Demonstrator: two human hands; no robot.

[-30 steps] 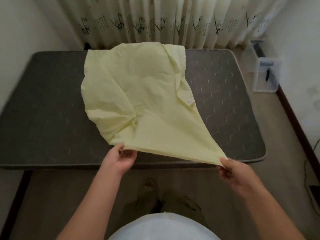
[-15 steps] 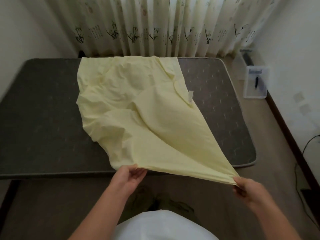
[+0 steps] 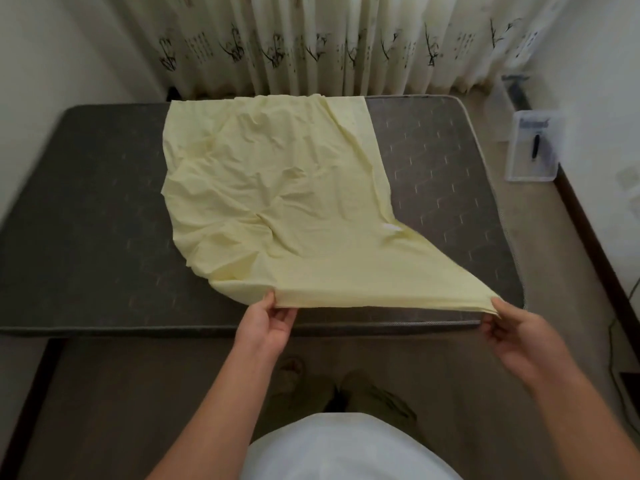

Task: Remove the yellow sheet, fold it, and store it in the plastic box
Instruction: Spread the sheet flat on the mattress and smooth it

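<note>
- Now, head view: the crumpled pale-yellow fabric sheet (image 3: 277, 202) lies on the dark grey mattress (image 3: 86, 202), near hem pinched by left hand (image 3: 268, 320) and right hand (image 3: 512, 327).
- Its bulk stretches away from both grips; the clear plastic box (image 3: 533, 147) stands far right, nearer the right hand.

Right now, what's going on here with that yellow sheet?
A person stands at the near side of a dark mattress and holds the near edge of the sheet with both hands. The left hand pinches the edge near its middle, and the right hand grips the corner. The rest of the sheet lies rumpled on the mattress, not yet neatly folded. The plastic box sits on the floor to the right, by the wall.
</note>
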